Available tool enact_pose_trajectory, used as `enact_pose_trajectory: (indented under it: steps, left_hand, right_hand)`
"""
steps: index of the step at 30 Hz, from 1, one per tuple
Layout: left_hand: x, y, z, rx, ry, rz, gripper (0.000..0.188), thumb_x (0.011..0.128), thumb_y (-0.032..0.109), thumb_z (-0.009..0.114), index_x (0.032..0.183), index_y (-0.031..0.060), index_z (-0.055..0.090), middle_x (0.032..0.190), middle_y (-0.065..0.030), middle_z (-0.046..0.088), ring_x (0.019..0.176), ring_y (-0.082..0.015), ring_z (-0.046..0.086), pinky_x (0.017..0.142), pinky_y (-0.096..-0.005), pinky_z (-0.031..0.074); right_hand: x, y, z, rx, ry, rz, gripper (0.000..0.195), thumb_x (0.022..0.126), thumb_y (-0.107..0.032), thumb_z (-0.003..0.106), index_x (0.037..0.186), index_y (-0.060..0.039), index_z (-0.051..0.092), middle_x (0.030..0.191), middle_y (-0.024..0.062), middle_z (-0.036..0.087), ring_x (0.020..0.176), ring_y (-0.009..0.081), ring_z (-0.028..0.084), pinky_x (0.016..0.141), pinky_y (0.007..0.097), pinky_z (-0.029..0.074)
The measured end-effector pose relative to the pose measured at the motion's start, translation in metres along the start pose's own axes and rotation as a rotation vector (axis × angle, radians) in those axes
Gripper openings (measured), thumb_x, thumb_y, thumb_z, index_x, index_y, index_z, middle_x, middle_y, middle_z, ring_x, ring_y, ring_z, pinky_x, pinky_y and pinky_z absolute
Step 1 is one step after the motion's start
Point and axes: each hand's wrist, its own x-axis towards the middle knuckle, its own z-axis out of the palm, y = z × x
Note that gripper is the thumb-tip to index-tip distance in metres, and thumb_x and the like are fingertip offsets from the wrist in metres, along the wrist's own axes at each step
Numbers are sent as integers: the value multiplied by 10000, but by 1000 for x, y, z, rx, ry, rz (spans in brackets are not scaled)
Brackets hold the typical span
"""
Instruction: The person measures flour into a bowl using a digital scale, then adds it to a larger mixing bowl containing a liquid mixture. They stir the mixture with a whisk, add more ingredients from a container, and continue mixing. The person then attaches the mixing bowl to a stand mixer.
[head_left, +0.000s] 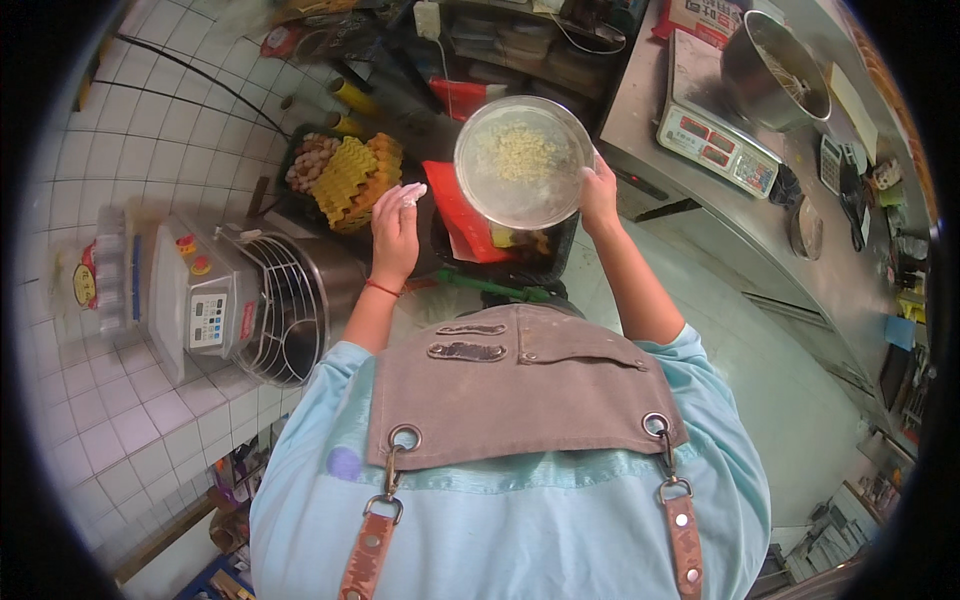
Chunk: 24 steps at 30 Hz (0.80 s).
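Note:
My right hand (598, 196) grips the right rim of a round metal flour sieve (525, 206), with its fingers partly hidden by the rim. Pale yellowish crumbs (523, 152) lie on the mesh. To the left of the sieve, my left hand (397, 221) is raised and touches nothing; whitish powder coats its fingertips. Under the sieve's lower left side is a red bag (461, 225), partly over a dark bin (551, 259).
A caged mixer (289, 307) stands at the left. Beyond my left hand, a crate holds eggs (311, 159) and yellow egg trays (349, 180). On the steel counter at right are a digital scale (705, 139), a metal mixing bowl (772, 75) and a calculator (830, 161).

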Motion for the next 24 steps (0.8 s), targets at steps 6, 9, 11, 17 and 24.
enact_pose_trajectory:
  steps: [6, 9, 11, 17, 24]
  left_hand:
    - [-18, -14, 1, -12, -8, -56, 320, 990, 175, 387, 1119, 48, 652, 1185, -101, 625, 1170, -305, 496, 1046, -396, 341]
    - [-24, -19, 1, -16, -11, -61, 319, 988, 172, 390, 1115, 46, 653, 1177, -104, 629, 1160, -304, 508, 1040, -398, 349]
    - [-28, -23, 1, -20, -13, -70, 317, 987, 174, 392, 1112, 44, 654, 1173, -105, 631, 1153, -303, 515, 1034, -399, 355]
    - [-51, -42, 1, -22, -1, -137, 319, 990, 185, 396, 1101, 36, 655, 1162, -106, 636, 1137, -292, 529, 1018, -389, 367]
    - [-87, -63, -6, -30, 62, -226, 326, 996, 207, 399, 1076, 26, 658, 1130, -112, 643, 1098, -291, 552, 984, -383, 388]
  right_hand:
    - [-20, -28, 8, 151, -72, 33, 525, 803, 53, 394, 1317, 36, 498, 1215, 101, 592, 1091, 193, 569, 957, 314, 440]
    - [-25, -34, 10, 168, -104, 31, 520, 811, 45, 399, 1323, 39, 489, 1218, 100, 588, 1089, 191, 568, 958, 315, 440]
    - [-28, -36, 10, 166, -121, 19, 516, 814, 41, 401, 1322, 35, 492, 1219, 100, 587, 1085, 192, 569, 960, 314, 438]
    - [-26, -38, 17, -199, -110, -191, 612, 800, 9, 522, 1399, -55, 418, 1088, 103, 625, 990, 174, 593, 868, 325, 478]
    - [-26, -16, 33, -1055, -70, -259, 498, 670, -259, 799, 986, -55, 473, 936, 139, 583, 856, 319, 611, 713, 398, 499]
